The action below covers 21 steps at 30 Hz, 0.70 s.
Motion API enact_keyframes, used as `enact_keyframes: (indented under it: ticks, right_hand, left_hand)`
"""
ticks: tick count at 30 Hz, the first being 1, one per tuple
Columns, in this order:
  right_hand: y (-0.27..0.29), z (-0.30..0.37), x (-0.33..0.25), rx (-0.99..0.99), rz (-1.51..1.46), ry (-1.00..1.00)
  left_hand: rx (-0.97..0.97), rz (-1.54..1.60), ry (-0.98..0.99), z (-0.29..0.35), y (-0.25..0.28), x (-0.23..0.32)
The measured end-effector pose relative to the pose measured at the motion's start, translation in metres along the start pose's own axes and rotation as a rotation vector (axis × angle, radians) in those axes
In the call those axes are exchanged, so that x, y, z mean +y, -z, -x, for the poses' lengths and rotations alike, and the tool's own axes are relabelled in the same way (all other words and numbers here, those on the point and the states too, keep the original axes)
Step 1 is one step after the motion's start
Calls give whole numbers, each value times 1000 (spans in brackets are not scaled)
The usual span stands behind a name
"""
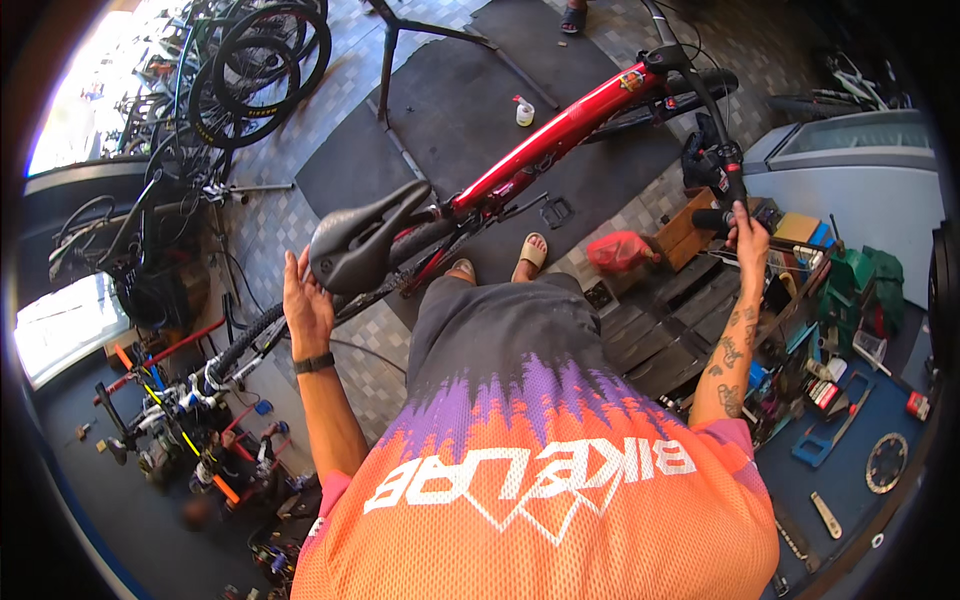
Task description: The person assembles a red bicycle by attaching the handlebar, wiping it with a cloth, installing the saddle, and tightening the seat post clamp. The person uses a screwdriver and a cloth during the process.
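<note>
A red bicycle (560,130) stands upright in front of me, slanting from near left to far right. Its black saddle (352,250) is beside my left hand (308,305), whose fingers are stretched out and rest against the saddle's rear edge. My right hand (748,240) is closed around the near end of the black handlebar (722,130), at the grip. One finger lies along the grip. The bicycle's pedal (556,210) hangs over the dark mat, and part of the rear wheel is hidden below the saddle.
A black stand frame (390,70) and a small white bottle (524,112) are on the dark mat (350,180). Several bicycles and wheels (255,75) crowd the left. At right are a cluttered tool bench (780,440), a red bag (618,252) and a white chest freezer (840,190). Another person's foot (573,20) shows far off.
</note>
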State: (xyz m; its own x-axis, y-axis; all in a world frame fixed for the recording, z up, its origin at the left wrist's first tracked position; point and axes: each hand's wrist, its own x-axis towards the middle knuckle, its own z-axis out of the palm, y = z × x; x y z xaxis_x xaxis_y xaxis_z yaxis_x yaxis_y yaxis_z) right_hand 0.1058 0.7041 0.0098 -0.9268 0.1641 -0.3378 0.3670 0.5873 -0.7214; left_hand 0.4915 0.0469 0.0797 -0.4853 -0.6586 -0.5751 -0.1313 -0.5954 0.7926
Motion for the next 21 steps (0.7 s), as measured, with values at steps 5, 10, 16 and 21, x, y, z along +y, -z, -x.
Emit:
enact_keyframes:
  ticks: [5,10,16,21]
  right_hand:
    - [30,-68,-33,2,278,176]
    - [16,-105,-70,156,678,512]
    - [4,-134,-97,12,717,347]
    - [4,-150,-95,73,811,423]
  left_hand:
    - [-21,-42,-44,-18,-17,8]
    - [23,0,-80,-40,-31,6]
    - [43,18,-108,-52,-49,2]
    - [68,44,-107,-58,-64,0]
